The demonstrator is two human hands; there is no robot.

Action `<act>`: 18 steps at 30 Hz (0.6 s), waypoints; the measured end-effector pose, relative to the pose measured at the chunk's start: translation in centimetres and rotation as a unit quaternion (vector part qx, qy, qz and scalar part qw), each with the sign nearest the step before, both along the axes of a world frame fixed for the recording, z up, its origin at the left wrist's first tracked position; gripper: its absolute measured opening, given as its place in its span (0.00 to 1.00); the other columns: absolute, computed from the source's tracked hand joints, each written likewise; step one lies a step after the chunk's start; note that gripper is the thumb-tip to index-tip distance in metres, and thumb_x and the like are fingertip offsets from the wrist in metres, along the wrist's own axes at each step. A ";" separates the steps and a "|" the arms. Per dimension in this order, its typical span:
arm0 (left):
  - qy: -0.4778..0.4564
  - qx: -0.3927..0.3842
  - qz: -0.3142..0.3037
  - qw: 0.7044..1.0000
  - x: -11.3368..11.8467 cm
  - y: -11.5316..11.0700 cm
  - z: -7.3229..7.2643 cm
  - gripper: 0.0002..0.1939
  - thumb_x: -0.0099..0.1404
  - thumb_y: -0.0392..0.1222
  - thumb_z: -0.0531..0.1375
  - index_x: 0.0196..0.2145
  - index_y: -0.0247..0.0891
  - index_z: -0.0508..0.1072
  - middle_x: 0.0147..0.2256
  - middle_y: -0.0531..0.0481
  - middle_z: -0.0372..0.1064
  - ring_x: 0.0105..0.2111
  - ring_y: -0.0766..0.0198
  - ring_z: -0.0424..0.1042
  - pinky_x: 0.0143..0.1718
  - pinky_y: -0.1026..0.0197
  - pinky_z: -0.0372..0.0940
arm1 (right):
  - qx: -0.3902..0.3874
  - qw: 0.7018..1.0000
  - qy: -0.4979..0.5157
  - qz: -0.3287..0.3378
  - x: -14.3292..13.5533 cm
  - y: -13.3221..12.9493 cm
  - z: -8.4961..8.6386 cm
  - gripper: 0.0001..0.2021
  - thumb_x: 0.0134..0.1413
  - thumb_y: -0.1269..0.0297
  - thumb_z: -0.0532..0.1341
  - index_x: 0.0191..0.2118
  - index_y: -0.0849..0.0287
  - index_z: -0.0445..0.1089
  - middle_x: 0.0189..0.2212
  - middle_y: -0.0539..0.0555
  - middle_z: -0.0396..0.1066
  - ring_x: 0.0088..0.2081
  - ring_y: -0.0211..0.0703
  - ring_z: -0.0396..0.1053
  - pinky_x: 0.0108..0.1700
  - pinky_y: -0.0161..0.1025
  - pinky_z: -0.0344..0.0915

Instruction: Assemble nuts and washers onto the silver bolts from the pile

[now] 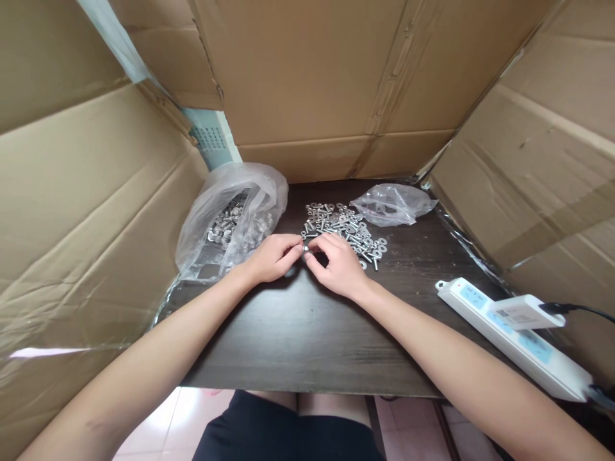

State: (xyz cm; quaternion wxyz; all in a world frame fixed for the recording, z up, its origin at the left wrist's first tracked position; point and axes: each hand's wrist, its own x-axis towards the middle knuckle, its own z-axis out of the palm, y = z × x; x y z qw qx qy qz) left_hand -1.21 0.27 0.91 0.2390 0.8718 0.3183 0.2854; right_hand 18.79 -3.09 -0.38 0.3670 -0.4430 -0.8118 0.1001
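Note:
Over the dark table, my left hand [276,258] and my right hand [337,264] meet with their fingertips almost touching. Both pinch a small shiny metal fastener [306,248] between thumb and forefinger. Fingers cover most of it, so whether it is a bolt, a nut or several parts together I cannot tell. Just beyond my right hand spreads a loose pile of bolts, nuts and washers [339,221]. To the left of my left hand, a clear plastic bag [262,182] lies with its mouth open, and assembled-looking metal fasteners [228,224] show inside.
A crumpled clear bag [396,205] lies behind the pile to the right. On the right of the table [307,346] sits a white power strip [514,339] with a plugged-in adapter [526,312] and black cables. Cardboard walls [312,77] enclose the back and both sides.

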 end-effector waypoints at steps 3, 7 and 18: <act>0.002 -0.001 0.010 1.000 0.0 0.0 -0.1 0.18 0.74 0.44 0.49 0.25 0.38 0.60 0.24 0.53 0.61 0.26 0.66 0.60 0.31 0.61 0.54 | 0.011 1.000 0.024 0.010 0.0 -0.1 0.1 0.04 0.65 0.63 0.60 0.36 0.54 0.69 0.35 0.55 0.74 0.40 0.50 0.69 0.45 0.47 0.65; 0.006 -0.006 0.010 1.000 0.1 0.1 0.0 0.19 0.74 0.43 0.49 0.24 0.38 0.58 0.23 0.53 0.61 0.25 0.66 0.60 0.31 0.61 0.53 | 0.014 0.999 0.044 0.021 -0.1 -0.1 0.2 0.04 0.65 0.64 0.59 0.37 0.54 0.68 0.35 0.55 0.73 0.39 0.50 0.69 0.44 0.46 0.66; 0.005 -0.014 -0.008 1.000 0.0 0.1 0.1 0.18 0.74 0.44 0.50 0.26 0.37 0.63 0.24 0.53 0.62 0.26 0.66 0.61 0.31 0.62 0.55 | 0.014 0.999 0.036 0.038 0.0 0.0 0.1 0.09 0.68 0.64 0.57 0.33 0.55 0.66 0.31 0.54 0.72 0.36 0.47 0.66 0.42 0.45 0.64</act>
